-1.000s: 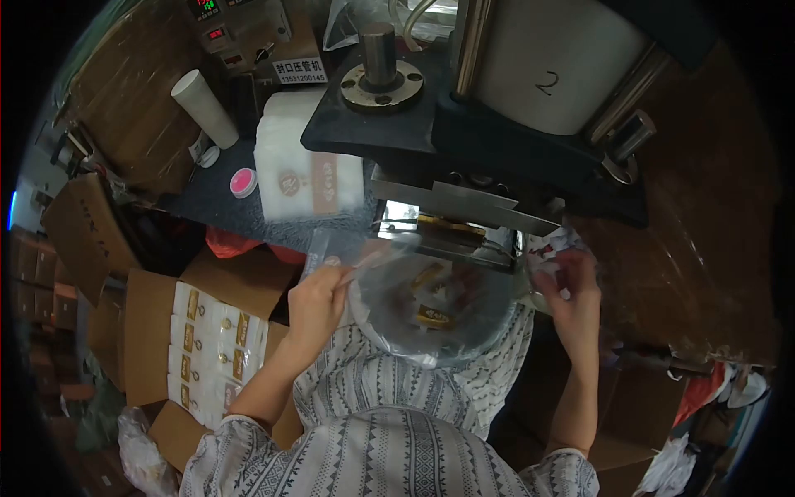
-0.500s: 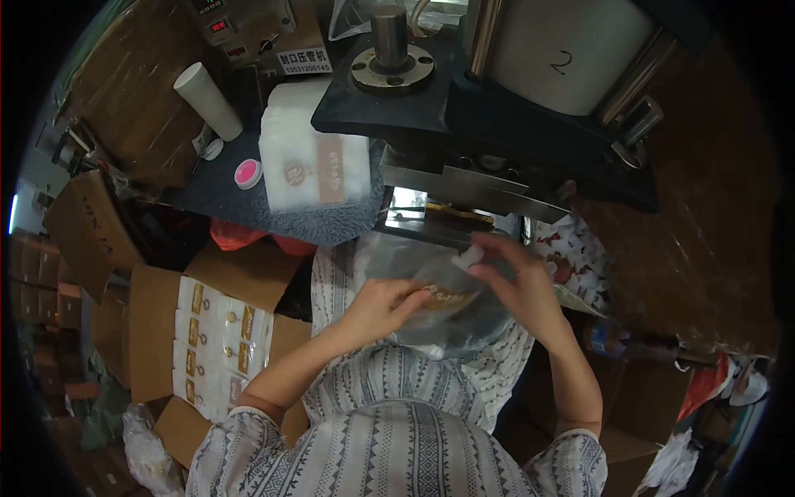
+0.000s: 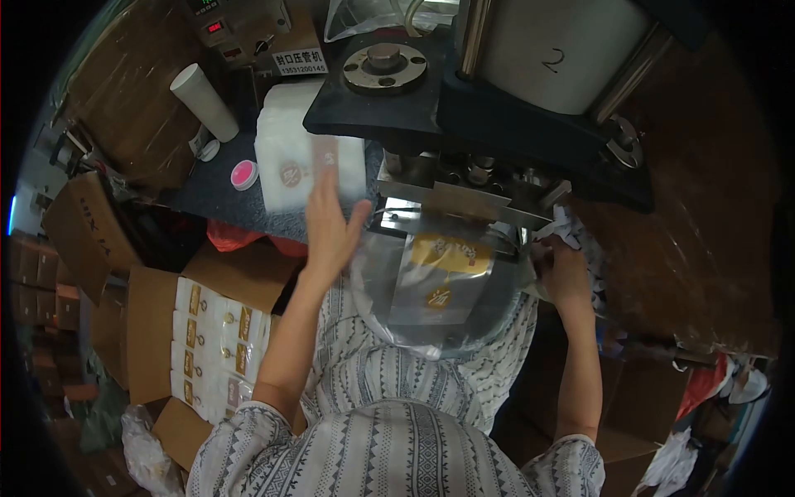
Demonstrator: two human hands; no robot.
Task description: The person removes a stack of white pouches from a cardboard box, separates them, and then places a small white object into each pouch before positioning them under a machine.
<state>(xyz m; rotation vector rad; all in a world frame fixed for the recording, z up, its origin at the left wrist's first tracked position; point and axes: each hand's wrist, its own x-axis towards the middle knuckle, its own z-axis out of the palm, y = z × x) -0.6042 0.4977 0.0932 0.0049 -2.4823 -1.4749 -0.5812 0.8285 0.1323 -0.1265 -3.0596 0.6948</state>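
Note:
My left hand [image 3: 331, 232] reaches over the stack of printed white plastic bags [image 3: 286, 149], its fingers stretched out and slightly blurred across the top bag. A clear bag [image 3: 443, 298] with gold print lies in front of the metal press jaws [image 3: 464, 199], its upper end beneath them. It rests over a round surface [image 3: 497, 323] covered in clear plastic, at my lap. Right of the jaws, my right hand [image 3: 566, 269] has its fingers bent in beside white scraps [image 3: 563, 224]. What those fingers hold, if anything, is hidden.
The press cylinder [image 3: 563, 50] stands above the jaws. On the grey cloth-covered table [image 3: 224, 195] are a pink-topped round container [image 3: 244, 174] and a white tube [image 3: 203, 99]. An open carton [image 3: 153, 331] at left holds packed bags with gold labels [image 3: 190, 331].
My left hand has moved up and left from the gold-printed bag to the stack. My right hand, which pinched a small white piece, has moved right to the scraps. The press head has lowered.

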